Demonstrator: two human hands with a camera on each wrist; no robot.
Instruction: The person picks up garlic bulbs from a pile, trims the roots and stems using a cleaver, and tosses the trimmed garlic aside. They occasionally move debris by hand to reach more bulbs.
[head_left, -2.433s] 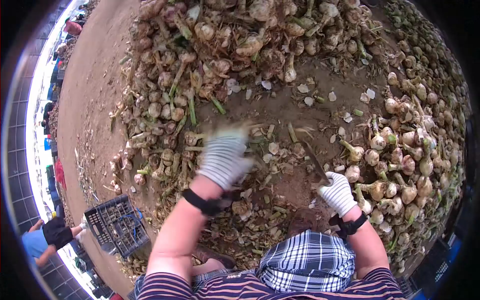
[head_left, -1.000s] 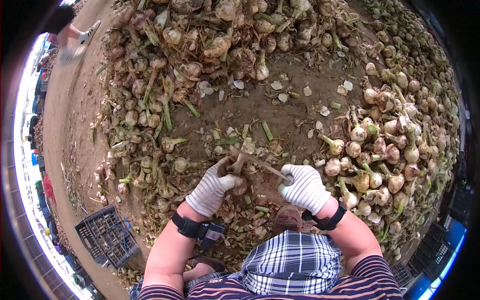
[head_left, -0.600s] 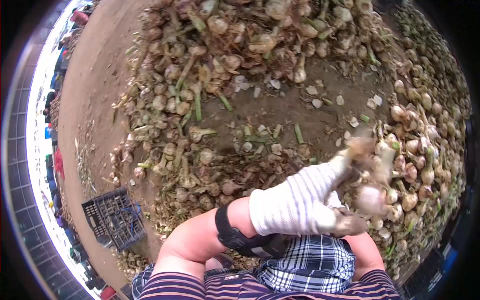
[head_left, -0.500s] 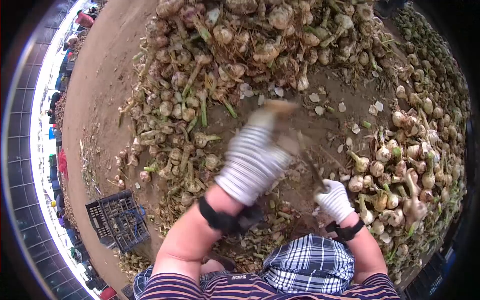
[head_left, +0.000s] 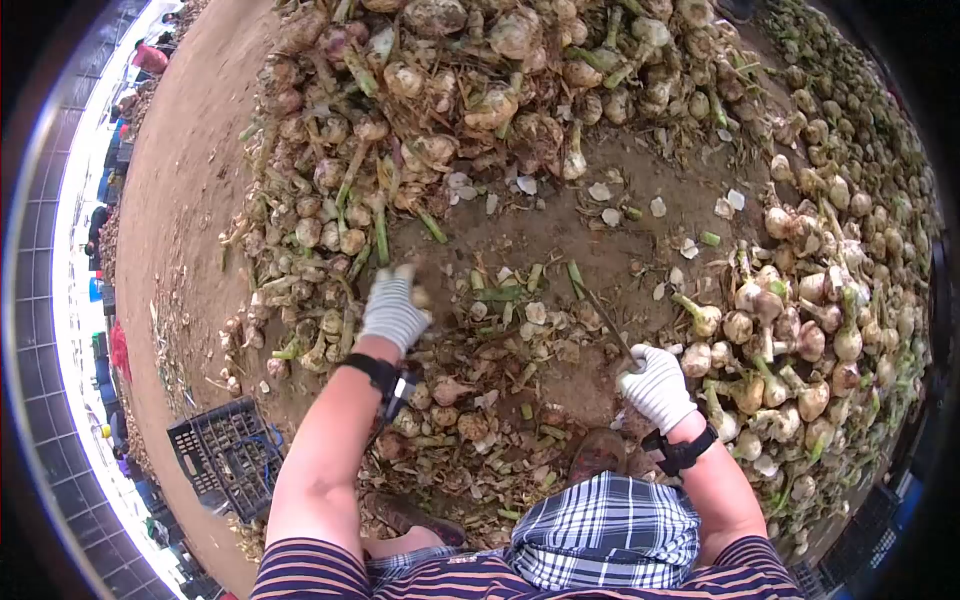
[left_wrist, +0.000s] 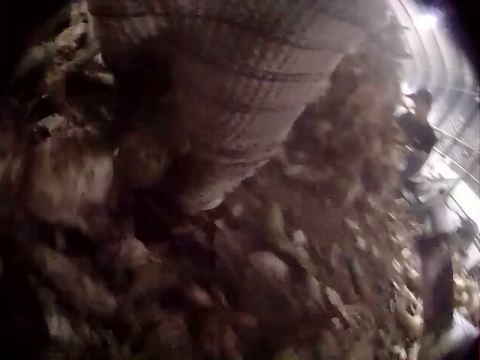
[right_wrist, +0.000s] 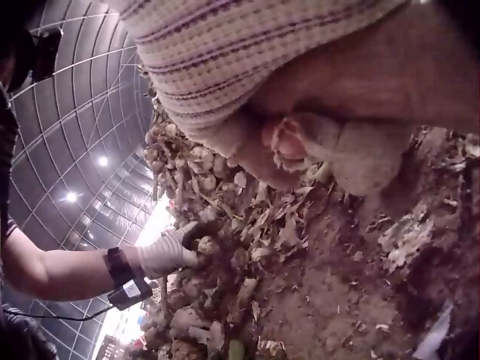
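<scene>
My left hand (head_left: 395, 312), in a striped white glove, reaches over the heap of untrimmed garlic (head_left: 330, 235) on the left. In the right wrist view its finger and thumb spread around a garlic bulb (right_wrist: 208, 244) at the heap. My right hand (head_left: 657, 388), gloved too, grips a thin-bladed knife (head_left: 610, 325) by its handle, the blade slanting up and left over the soil. The right wrist view shows the right glove (right_wrist: 217, 67) close up, with the knife out of sight. Dark and blurred, the left wrist view shows the left glove (left_wrist: 225, 82) over garlic and debris.
A pile of garlic bulbs (head_left: 770, 330) lies to the right, a large heap (head_left: 500, 60) ahead. Cut stems (head_left: 500, 294) and dry skins litter the soil between. A black crate (head_left: 225, 455) stands at the left; my shoe (head_left: 598, 455) is below.
The hands were together with the knife at a garlic stem. My left hand then crossed to the right pile, where a bulb dropped, and swung back to the left heap. The right hand kept the knife.
</scene>
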